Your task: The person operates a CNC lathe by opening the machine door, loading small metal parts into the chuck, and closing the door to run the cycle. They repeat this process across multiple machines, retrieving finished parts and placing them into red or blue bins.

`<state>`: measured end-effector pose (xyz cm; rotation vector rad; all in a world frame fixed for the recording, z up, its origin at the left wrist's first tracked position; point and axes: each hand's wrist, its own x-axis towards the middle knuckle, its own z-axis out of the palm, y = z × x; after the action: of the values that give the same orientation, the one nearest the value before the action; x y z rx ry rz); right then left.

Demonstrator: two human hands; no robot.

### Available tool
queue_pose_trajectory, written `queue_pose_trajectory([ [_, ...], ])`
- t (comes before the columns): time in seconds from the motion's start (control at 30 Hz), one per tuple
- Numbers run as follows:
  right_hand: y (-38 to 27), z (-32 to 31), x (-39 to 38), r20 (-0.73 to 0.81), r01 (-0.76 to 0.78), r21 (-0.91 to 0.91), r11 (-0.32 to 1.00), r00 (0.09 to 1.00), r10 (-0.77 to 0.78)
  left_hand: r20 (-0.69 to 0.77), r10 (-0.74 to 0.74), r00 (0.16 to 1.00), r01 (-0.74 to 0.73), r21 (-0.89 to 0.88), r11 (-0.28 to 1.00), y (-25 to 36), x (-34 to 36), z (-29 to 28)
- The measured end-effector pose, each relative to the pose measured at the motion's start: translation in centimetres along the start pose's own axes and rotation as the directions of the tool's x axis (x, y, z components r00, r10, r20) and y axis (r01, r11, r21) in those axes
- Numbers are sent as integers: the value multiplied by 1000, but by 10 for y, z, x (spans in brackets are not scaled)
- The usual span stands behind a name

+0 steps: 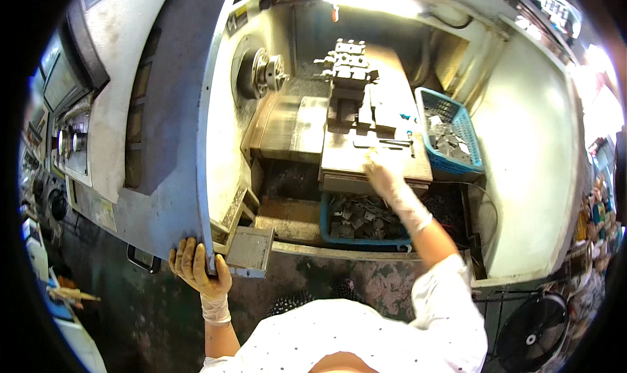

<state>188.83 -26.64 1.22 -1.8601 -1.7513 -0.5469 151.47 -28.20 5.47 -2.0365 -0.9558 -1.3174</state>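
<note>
My left hand (199, 268), in a stained glove, grips the lower corner of the blue-grey machine door (186, 177). Its fingers lie on the door's outer face and the thumb comes round the edge. My right hand (380, 169), gloved too, reaches over the front of the flat machine table (339, 159). Blur hides whether its fingers hold anything. Just beyond it lies a slim dark-handled tool (395, 142). Farther back on the table stand metal tool-holder blocks (351, 61). A round chuck (266, 72) faces them from the left.
A blue plastic basket (473, 147) of flat grey pieces stands right of the table. Another blue basket (323, 219) below the table's front holds many dark flat pieces. A small metal ledge (251, 247) juts out beside my left hand. At the lower right is a black round fan (532, 337).
</note>
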Motion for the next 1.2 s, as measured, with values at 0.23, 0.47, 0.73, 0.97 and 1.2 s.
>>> queue_pose_trajectory([
  [0.23, 43, 19, 77, 482, 411, -18, 911, 802, -352, 17, -49, 999, 49, 0, 999, 7, -7, -6],
  [0.47, 16, 31, 113, 408, -213, 480, 851, 913, -1, 33, -110, 993, 108, 66, 992, 12, -15, -10],
  [0.73, -47, 190, 227, 394, -475, 879, -42, 674, 625, 51, -103, 993, 98, 86, 991, 10, -14, -14],
  [0.97, -67, 237, 238, 61, -379, 892, 247, 641, 765, 118, -110, 987, 98, 99, 990, 12, -22, -21],
  [1.2, -47, 248, 242, 48, -318, 903, 289, 743, 668, 106, -176, 979, 167, 93, 982, 17, -25, -19],
])
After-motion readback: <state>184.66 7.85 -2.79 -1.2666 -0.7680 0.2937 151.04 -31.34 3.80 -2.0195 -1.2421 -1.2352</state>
